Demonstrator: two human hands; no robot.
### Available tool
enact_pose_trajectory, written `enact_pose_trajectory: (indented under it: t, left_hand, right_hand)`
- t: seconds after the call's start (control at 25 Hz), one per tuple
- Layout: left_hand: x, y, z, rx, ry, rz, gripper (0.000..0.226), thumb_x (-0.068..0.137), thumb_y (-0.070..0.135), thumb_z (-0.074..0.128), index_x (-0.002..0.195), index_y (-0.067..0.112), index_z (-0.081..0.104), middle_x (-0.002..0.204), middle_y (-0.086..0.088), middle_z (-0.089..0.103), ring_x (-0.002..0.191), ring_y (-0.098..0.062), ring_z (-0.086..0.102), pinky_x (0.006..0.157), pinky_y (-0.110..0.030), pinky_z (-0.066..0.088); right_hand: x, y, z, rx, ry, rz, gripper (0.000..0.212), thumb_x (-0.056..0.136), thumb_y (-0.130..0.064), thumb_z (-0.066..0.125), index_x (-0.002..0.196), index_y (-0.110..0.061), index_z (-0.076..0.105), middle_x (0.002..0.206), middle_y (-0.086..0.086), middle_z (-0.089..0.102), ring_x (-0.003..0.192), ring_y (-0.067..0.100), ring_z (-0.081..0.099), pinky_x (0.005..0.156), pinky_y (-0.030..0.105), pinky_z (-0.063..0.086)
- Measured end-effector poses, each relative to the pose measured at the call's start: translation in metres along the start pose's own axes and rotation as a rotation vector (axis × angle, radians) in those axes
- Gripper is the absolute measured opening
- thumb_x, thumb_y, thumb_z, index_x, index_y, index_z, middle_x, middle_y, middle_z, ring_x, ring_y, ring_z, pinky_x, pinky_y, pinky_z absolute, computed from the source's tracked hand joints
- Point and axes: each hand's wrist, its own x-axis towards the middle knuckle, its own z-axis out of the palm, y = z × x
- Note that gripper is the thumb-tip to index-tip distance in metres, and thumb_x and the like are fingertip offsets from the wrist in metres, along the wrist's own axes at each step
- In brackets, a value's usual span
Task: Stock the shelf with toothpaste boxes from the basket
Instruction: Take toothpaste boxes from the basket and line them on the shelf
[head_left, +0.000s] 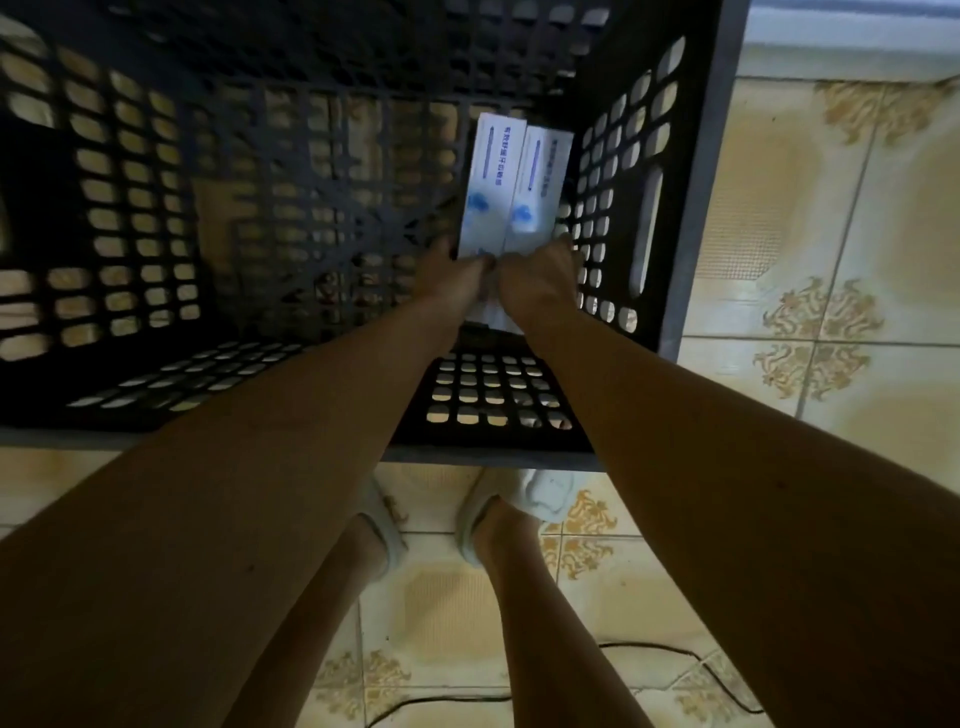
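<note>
I look straight down into a deep black perforated basket (696, 208) on the floor. Two white-and-blue toothpaste boxes lie side by side against its right wall: the left box (485, 182) and the right box (535, 192). My left hand (454, 278) grips the near end of the left box. My right hand (540, 283) grips the near end of the right box. Both hands are deep inside the basket, knuckles almost touching. The shelf is out of view.
The basket stands on yellow patterned floor tiles (831, 234). My feet in light slippers (540, 496) stand just in front of its near rim. A dark cable (675, 654) runs across the floor near my legs. A pale ledge (852, 31) lies at the top right.
</note>
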Motion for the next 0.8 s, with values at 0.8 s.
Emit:
enact_pose_trajectory:
  t: [0.8]
  left_hand:
    - [-0.050,0.015,-0.082,-0.244,-0.186,-0.123,0.035,0.094,0.035,0.044,0.114,0.012,0.060,0.085,-0.008,0.063,0.067,-0.021,0.062,0.056,-0.025,0.052]
  right_hand:
    - [-0.063,-0.014,-0.034,0.613,-0.318,0.396,0.034,0.101,-0.036,0.038,0.102,-0.013,0.062,0.077,0.003,0.061,0.065,0.015,0.058,0.058,0.028,0.045]
